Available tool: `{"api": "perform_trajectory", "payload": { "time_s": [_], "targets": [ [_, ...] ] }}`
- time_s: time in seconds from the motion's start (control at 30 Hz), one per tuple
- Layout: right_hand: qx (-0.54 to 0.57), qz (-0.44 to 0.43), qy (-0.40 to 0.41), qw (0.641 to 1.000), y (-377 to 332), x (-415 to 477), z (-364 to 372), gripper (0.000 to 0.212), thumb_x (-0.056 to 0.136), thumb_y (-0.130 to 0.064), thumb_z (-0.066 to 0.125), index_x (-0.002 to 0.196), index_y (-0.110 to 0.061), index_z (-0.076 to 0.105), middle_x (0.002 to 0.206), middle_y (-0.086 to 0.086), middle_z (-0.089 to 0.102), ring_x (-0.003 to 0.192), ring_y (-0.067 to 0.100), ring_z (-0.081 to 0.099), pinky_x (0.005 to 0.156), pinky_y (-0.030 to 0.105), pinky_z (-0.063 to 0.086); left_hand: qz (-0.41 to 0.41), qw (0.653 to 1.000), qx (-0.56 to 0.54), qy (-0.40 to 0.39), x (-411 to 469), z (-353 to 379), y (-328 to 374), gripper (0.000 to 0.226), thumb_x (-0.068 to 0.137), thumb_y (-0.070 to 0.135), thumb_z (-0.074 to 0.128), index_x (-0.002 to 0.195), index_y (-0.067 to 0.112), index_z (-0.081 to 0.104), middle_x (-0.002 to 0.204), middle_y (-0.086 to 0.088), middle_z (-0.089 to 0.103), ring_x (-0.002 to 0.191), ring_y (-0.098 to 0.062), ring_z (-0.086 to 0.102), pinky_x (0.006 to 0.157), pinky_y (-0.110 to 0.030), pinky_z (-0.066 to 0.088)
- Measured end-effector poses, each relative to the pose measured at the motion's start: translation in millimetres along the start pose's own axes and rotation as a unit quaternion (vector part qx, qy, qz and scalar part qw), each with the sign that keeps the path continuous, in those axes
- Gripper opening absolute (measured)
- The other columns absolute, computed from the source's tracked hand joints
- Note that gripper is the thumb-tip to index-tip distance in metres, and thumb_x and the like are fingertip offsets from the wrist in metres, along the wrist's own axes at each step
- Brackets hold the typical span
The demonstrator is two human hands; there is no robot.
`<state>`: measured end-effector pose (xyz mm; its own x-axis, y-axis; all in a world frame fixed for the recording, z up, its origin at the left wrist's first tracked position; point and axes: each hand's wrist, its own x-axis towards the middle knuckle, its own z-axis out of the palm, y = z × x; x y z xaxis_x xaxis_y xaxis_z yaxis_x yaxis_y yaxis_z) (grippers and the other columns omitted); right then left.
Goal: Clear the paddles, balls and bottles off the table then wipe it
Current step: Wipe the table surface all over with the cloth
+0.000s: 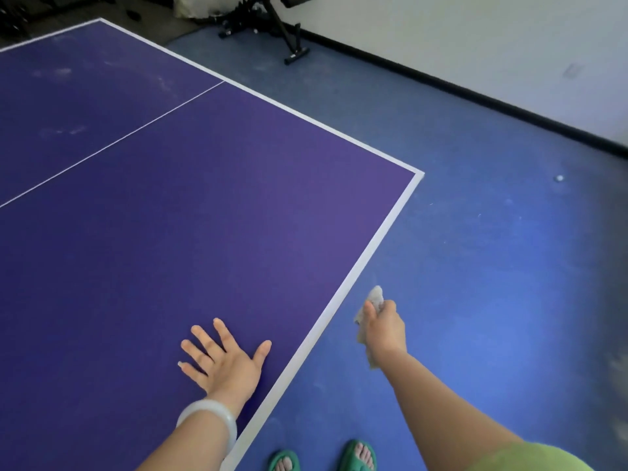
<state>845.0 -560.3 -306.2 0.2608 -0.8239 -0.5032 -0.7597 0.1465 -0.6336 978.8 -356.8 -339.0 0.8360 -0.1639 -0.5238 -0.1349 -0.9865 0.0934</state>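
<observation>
Tabletop (pixel 170 198) first: from my remote seat I see the purple table-tennis surface filling the left and centre of the view, edged in white, with a thin white centre line running from the near left toward the far right edge. Its near right corner (pixel 419 174) juts toward the blue floor (pixel 492 266). I see faint pale smudges (pixel 57 130) on the far left part of the surface.

My left hand (pixel 224 360) lies flat on the tabletop near the bottom of the view, just inside the white border, its grip spread wide with all fingers fanned and the palm down. A pale bangle (pixel 209 416) circles that wrist.

My right hand (pixel 385 329) is off the tabletop, just beside its right edge and over the floor. Its grip is pressed together around a crumpled pale cloth (pixel 373 299), which sticks out above the fist and hangs below it. A light green sleeve (pixel 530 458) shows at the bottom right.

A small white ball (pixel 559 178) lies on the floor well to the right of the corner. Two feet in green sandals (pixel 360 455) stand on the floor at the bottom, near the table edge. At the far side, black exercise equipment (pixel 272 25) stands by the white wall (pixel 475 35), which has a dark baseboard.
</observation>
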Motion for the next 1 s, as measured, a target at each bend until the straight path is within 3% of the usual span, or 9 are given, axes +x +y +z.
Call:
{"api": "perform_trajectory", "payload": {
  "time_s": [0.13,0.27,0.4,0.5,0.67,0.83,1.0],
  "targets": [
    [-0.019,-0.014,-0.015,1.000,2.5,-24.6,-25.0,0.028,0.102,-0.035,0.040,0.101,-0.007,0.042,0.094,0.009,0.057,0.078,0.031,0.056,0.070,0.042,0.050,0.008,1.000,0.008,0.011,-8.9,-17.9,13.0,0.101,0.089,0.071,0.039,0.153,0.011,-0.010,0.159,-0.022,-0.016,0.145,-0.046,-0.013,0.118,-0.057,0.002],
    [-0.046,-0.034,-0.028,0.998,0.0,-29.2,-60.6,0.029,0.101,-0.035,0.042,0.104,-0.006,0.044,0.099,0.013,0.060,0.081,0.033,0.059,0.068,0.039,0.048,0.134,0.991,0.007,0.009,-19.6,-34.7,49.9,0.078,0.097,0.056,0.040,0.154,0.014,0.009,0.159,-0.011,0.015,0.148,-0.030,0.011,0.117,-0.048,0.018],
    [-0.083,-0.065,-0.040,0.994,-4.4,-14.3,-105.0,0.026,0.101,-0.035,0.044,0.105,-0.009,0.044,0.098,0.008,0.060,0.078,0.027,0.060,0.066,0.036,0.047,0.233,0.972,0.006,-0.029,-37.1,-52.0,120.9,0.059,0.099,0.049,0.042,0.145,0.014,0.032,0.142,-0.005,0.040,0.129,-0.027,0.041,0.104,-0.041,0.035],
    [-0.096,-0.073,-0.057,0.991,-9.7,11.3,-144.7,0.027,0.100,-0.035,0.045,0.103,-0.007,0.044,0.101,0.011,0.061,0.086,0.031,0.061,0.071,0.038,0.048,0.287,0.957,0.010,-0.039,-51.5,-60.0,182.5,0.047,0.099,0.045,0.045,0.132,0.012,0.043,0.133,-0.005,0.045,0.120,-0.027,0.045,0.097,-0.040,0.042],
    [-0.150,-0.118,-0.073,0.979,-17.8,76.8,-231.3,0.028,0.100,-0.037,0.046,0.098,-0.009,0.040,0.102,0.013,0.062,0.073,0.025,0.050,0.064,0.034,0.043,0.327,0.944,0.011,-0.044,-75.1,-62.5,304.1,0.047,0.099,0.045,0.044,0.134,0.013,0.043,0.134,-0.003,0.045,0.119,-0.025,0.049,0.097,-0.042,0.045],
    [-0.191,-0.151,-0.064,0.968,-38.5,148.1,-320.0,0.033,0.100,-0.038,0.045,0.112,-0.008,0.045,0.104,0.011,0.061,0.073,0.025,0.053,0.061,0.033,0.043,0.331,0.943,0.033,-0.028,-89.2,-70.6,412.7,0.051,0.100,0.046,0.042,0.139,0.013,0.040,0.139,-0.003,0.044,0.123,-0.025,0.049,0.100,-0.041,0.044],
    [-0.242,-0.170,-0.067,0.953,-73.6,219.9,-374.7,0.032,0.100,-0.031,0.046,0.116,-0.004,0.045,0.111,0.016,0.061,0.080,0.026,0.054,0.065,0.034,0.043,0.312,0.949,0.046,-0.012,-74.1,-93.3,490.4,0.043,0.100,0.046,0.044,0.124,0.011,0.051,0.126,-0.004,0.053,0.111,-0.028,0.055,0.093,-0.042,0.048]
  ]
}}
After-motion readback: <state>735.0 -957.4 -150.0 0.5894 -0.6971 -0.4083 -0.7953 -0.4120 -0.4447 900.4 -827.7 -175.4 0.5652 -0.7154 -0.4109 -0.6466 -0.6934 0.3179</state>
